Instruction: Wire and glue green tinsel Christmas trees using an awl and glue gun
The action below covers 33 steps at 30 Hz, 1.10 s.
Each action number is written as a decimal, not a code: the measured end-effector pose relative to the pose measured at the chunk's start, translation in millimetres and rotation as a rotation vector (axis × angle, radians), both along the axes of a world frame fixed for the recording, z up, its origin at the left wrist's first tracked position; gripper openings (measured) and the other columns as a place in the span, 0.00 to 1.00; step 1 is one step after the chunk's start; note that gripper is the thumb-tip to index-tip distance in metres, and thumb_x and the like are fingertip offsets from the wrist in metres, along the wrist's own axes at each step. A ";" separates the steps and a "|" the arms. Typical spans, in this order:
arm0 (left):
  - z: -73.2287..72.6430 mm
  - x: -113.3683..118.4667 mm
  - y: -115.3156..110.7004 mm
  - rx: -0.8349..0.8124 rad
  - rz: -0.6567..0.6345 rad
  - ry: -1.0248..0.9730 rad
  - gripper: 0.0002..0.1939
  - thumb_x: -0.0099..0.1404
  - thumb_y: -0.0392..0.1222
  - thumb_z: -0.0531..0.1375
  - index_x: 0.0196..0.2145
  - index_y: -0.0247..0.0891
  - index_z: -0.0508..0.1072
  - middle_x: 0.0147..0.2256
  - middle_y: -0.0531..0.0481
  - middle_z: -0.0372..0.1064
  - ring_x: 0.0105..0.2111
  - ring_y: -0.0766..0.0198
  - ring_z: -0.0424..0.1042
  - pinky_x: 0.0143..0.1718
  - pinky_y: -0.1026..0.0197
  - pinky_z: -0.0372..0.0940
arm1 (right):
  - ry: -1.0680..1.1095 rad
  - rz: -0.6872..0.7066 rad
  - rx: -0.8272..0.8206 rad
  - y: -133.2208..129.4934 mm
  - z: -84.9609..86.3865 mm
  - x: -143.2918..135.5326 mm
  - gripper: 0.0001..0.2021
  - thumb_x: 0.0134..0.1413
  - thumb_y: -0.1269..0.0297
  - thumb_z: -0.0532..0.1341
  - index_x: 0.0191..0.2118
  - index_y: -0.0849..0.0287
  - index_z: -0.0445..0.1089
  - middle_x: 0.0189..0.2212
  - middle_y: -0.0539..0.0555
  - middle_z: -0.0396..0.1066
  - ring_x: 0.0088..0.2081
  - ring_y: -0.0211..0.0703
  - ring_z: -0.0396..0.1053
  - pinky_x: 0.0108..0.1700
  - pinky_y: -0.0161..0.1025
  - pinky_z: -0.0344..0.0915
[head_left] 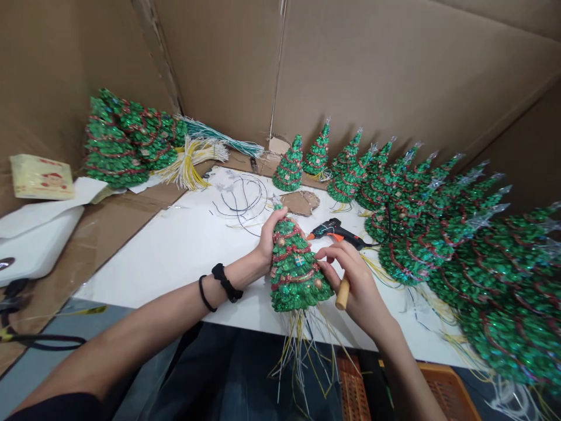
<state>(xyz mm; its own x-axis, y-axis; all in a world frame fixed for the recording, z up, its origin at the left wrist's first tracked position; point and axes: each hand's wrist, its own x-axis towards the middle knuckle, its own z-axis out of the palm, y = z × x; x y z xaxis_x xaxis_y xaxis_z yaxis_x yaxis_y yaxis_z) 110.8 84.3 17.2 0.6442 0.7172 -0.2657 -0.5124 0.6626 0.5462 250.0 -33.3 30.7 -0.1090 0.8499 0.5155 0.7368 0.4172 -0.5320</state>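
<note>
A small green Christmas tree [293, 275] with red garlands is tilted near the table's front edge. Yellow and white wires [302, 345] hang from its base. My left hand [269, 237] is wrapped round the upper part of the tree, just below its clear star. On the tree's right side, my right hand [350, 275] has its thumb and forefinger close together at the branches. A wooden handle [342, 293] sticks out below its curled fingers, held in the palm. The handle's other end is hidden. Behind the right hand lies a black and orange glue gun [337, 231] on the white board.
Many finished-looking trees [421, 234] stand along the right and back. More trees [118, 140] and wire bundles [188, 166] lie at the left back. Loose dark wire [243, 202] and a cardboard scrap [300, 203] are on the white board [166, 251]. An orange basket [447, 389] sits below.
</note>
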 end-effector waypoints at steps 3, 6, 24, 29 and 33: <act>-2.5 0.3 1.4 0.087 -0.012 0.017 0.26 0.62 0.57 0.52 0.17 0.35 0.71 0.14 0.48 0.65 0.14 0.60 0.68 0.17 0.60 0.65 | -0.078 0.032 -0.074 1.8 7.7 2.6 0.04 0.65 0.67 0.53 0.41 0.55 0.64 0.36 0.53 0.66 0.39 0.44 0.65 0.40 0.40 0.62; -3.2 0.5 2.0 0.109 -0.008 0.011 0.27 0.63 0.56 0.51 0.16 0.34 0.71 0.14 0.47 0.65 0.14 0.61 0.67 0.17 0.61 0.64 | -0.133 0.084 -0.130 5.4 16.6 6.2 0.05 0.66 0.68 0.51 0.40 0.55 0.63 0.35 0.53 0.65 0.39 0.43 0.64 0.40 0.39 0.62; 4.6 0.8 -2.2 0.098 -0.004 -0.054 0.25 0.64 0.52 0.51 0.14 0.37 0.65 0.11 0.53 0.58 0.10 0.68 0.59 0.14 0.65 0.58 | -0.042 0.169 -0.194 11.0 17.4 8.5 0.06 0.66 0.70 0.50 0.36 0.55 0.59 0.32 0.51 0.61 0.35 0.42 0.60 0.36 0.37 0.58; 3.6 0.4 -0.9 0.081 -0.020 -0.029 0.26 0.64 0.53 0.50 0.15 0.36 0.67 0.12 0.50 0.61 0.12 0.65 0.63 0.15 0.64 0.60 | -0.035 0.155 -0.149 9.8 14.8 8.0 0.05 0.66 0.71 0.51 0.37 0.55 0.60 0.31 0.51 0.60 0.34 0.41 0.61 0.36 0.36 0.58; 2.6 0.5 -0.8 0.096 -0.013 -0.020 0.27 0.65 0.54 0.49 0.15 0.35 0.68 0.13 0.49 0.62 0.12 0.65 0.63 0.15 0.63 0.60 | -0.174 0.131 -0.095 10.3 20.6 6.4 0.05 0.66 0.71 0.50 0.38 0.56 0.60 0.33 0.52 0.62 0.36 0.42 0.61 0.37 0.38 0.59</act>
<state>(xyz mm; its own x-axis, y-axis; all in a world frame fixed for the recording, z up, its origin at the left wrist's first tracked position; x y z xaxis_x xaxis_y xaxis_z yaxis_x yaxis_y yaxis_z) 111.2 83.5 19.8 0.6582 0.7302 -0.1833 -0.5152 0.6144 0.5976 256.4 -23.0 51.3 -0.3016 0.8666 0.3976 0.7637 0.4692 -0.4433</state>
